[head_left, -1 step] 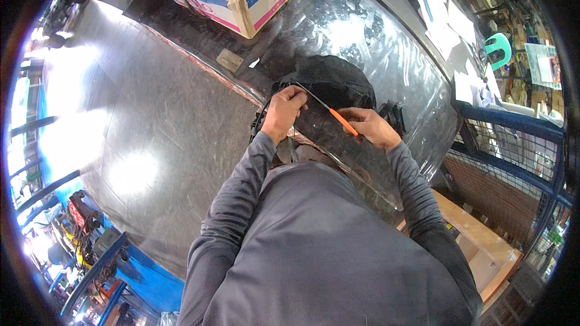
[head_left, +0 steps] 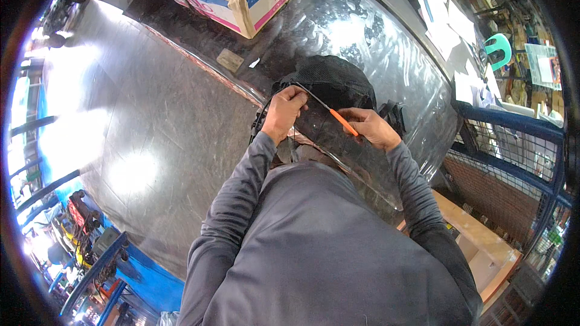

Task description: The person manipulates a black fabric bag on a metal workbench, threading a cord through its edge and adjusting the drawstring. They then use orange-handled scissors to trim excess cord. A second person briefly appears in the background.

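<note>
My right hand (head_left: 373, 128) is closed round the orange handle of a slim tool, which looks like a screwdriver (head_left: 343, 121). Its thin metal shaft slants up and left toward a black mesh-covered thing (head_left: 332, 77), perhaps a cap or bag, lying on the table's plastic cover. Close to the shaft's far end, my left hand (head_left: 284, 112) is closed in a pinch at the near left edge of the black thing. What sits between those fingertips is too small to make out. Black straps (head_left: 394, 116) lie to the right of the mesh.
A strapped cardboard box (head_left: 241, 0) stands at the far side of the plastic-covered table (head_left: 386, 42). A small tan block (head_left: 229, 60) lies below it. Papers (head_left: 432, 15) are at the far right, above a blue-framed mesh rail (head_left: 513, 124). A wooden drawer or box (head_left: 477, 235) is at lower right.
</note>
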Demonstrator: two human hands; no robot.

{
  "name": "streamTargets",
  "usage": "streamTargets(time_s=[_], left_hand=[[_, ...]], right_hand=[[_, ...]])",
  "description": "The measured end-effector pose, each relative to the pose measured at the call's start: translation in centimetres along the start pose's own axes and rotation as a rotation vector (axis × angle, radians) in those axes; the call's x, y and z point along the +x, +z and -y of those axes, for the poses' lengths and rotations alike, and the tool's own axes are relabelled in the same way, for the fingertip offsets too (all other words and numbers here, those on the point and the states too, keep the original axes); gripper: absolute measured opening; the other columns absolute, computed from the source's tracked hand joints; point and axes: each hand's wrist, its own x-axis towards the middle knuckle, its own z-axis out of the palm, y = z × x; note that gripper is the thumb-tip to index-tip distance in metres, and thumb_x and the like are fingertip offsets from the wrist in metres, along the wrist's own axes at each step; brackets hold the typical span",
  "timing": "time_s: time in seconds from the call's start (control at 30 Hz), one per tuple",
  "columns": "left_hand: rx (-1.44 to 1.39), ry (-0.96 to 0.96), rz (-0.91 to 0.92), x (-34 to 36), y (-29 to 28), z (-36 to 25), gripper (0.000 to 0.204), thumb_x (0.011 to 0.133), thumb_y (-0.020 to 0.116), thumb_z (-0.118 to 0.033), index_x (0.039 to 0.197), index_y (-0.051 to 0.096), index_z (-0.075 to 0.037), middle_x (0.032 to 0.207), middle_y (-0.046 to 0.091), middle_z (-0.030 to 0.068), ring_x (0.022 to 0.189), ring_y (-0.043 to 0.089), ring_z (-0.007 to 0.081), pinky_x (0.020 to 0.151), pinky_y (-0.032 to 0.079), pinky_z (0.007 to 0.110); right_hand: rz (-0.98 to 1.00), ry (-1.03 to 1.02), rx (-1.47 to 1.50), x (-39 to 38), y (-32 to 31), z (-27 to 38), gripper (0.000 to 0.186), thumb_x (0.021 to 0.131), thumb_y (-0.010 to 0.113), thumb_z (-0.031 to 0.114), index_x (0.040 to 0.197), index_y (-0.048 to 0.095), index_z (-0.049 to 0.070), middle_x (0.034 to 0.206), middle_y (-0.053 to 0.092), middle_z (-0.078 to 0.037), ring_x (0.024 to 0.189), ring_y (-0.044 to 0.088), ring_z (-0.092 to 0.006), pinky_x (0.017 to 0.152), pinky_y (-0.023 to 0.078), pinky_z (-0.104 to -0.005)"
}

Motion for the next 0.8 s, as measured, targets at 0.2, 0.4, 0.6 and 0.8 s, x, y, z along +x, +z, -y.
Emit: streamTargets(time_s=[0.2,0.4,0.6,0.8], left_hand=[[0.063,-0.040,0.007,-0.3,-0.3,-1.4,0.015,0.099,0.065,-0.018,0.103,0.069,-0.004,0.080,0.062,-0.0016,0.067,0.049,0.0051,0.060,0.037,0.021],[0.022,-0.049,0.041,-0.1,-0.8,-1.3,0.015,0.099,0.066,-0.019,0.100,0.070,-0.005,0.080,0.062,-0.0023,0.067,0.049,0.0047,0.060,0.036,0.021],[0.032,0.022,0.020,0.0,-1.1,-1.9,0.016,0.099,0.066,-0.021,0.100,0.071,-0.005,0.081,0.063,-0.0023,0.069,0.049,0.0043,0.061,0.036,0.021],[0.092,0.100,-0.223,-2.2,-2.7,-2.9,0.021,0.098,0.070,-0.023,0.103,0.070,-0.003,0.087,0.065,-0.0016,0.074,0.056,0.0086,0.070,0.045,0.025]], right_hand=[[0.011,0.005,0.042,0.3,0.1,-0.4,0.047,0.097,0.067,0.020,0.140,0.062,0.000,0.095,0.070,-0.001,0.071,0.059,-0.0069,0.057,0.049,-0.0247],[0.021,0.006,0.105,0.9,0.6,1.7,0.054,0.093,0.066,0.017,0.142,0.057,-0.004,0.085,0.060,0.000,0.065,0.056,-0.0083,0.054,0.046,-0.0252],[0.033,0.000,0.055,0.6,0.6,1.8,0.047,0.094,0.064,0.010,0.139,0.059,-0.003,0.083,0.059,0.000,0.065,0.056,-0.0083,0.054,0.047,-0.0254],[0.052,-0.038,0.194,-1.4,1.4,-0.2,0.057,0.092,0.070,0.010,0.144,0.051,-0.003,0.089,0.061,-0.002,0.068,0.060,-0.0117,0.060,0.053,-0.0283]])
